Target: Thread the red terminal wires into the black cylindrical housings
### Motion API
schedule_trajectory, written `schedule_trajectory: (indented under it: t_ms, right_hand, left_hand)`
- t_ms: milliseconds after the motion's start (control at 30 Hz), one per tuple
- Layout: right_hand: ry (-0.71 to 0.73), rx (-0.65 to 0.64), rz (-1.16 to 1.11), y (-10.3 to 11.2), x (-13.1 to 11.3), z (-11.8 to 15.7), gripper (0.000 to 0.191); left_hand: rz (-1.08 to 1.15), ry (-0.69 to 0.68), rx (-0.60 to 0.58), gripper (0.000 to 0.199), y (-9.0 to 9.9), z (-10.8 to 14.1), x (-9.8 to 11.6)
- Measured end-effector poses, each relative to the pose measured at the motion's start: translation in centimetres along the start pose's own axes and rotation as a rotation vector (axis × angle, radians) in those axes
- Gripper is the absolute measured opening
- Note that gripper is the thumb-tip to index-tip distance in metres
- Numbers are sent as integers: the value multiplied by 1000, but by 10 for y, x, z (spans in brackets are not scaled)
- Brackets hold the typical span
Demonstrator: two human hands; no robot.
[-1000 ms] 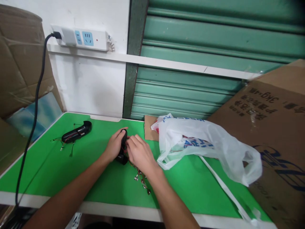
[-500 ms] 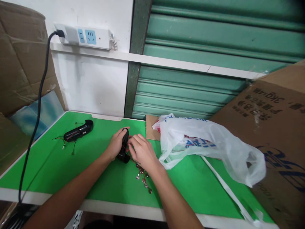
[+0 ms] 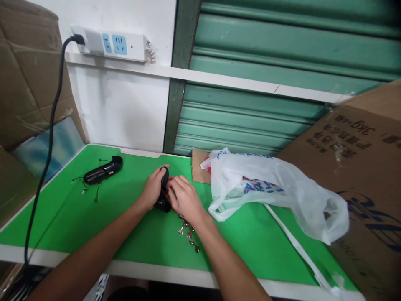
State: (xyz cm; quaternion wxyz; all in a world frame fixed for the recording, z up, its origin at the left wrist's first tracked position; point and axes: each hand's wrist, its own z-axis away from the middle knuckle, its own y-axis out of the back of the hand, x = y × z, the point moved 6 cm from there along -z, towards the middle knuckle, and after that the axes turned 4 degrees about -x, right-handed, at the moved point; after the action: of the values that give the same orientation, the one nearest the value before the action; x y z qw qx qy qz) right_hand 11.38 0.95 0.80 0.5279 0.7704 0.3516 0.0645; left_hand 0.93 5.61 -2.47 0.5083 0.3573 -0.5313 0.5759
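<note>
My left hand (image 3: 153,187) is wrapped round a black curved plastic housing (image 3: 163,204), its thumb near the upper end. Against the housing's right side, the fingers of my right hand (image 3: 184,196) are pinched together at thin red wires; their tips are partly hidden. Below my right hand, a bundle of small round metallic parts on wires (image 3: 189,235) trails over the green mat. A second black housing (image 3: 103,171) with loose thin wires and small connectors lies on the left of the mat, apart from both hands.
A white plastic bag (image 3: 250,179) lies right of my hands on the green tabletop (image 3: 140,246), over a cardboard piece (image 3: 200,169). Cardboard boxes (image 3: 354,167) flank the table. A black cable (image 3: 52,138) hangs at left from a power strip (image 3: 115,45) on the wall.
Both hands stay at the black housing with almost the same grip. The dangling metallic parts have shifted slightly.
</note>
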Motion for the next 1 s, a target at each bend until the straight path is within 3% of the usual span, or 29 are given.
schedule_trajectory:
  t_ms: [200,333,433,533,600,700,867,1000]
  right_hand:
    - [23,62,-15,-1,-1,0,20]
    - [-6,123,-132,7,0,-1,18]
    - [-72,176,-317,22,5,-1,12]
    - [-153,155,-638,30,15,-1,21]
    - [-231,172,-877,28,24,0,27]
    - [-389,232,-1066,17,36,3,16]
    - [-340,65,-1114,-2,28,-3,18]
    - [-370,90,-1029,0,30,-2,20]
  left_hand:
    - [-2,-33,19,54,2,1,-2]
    - [31,-53,-36,61,1,2,2]
    - [52,-105,-99,71,-2,3,12]
    - [54,-145,-130,78,-2,5,21]
    - [38,-162,-139,81,-2,7,24]
    - [2,-163,-166,82,-1,8,24]
    - [-108,-188,-194,79,0,4,21]
    - [-202,-297,-173,62,4,2,26]
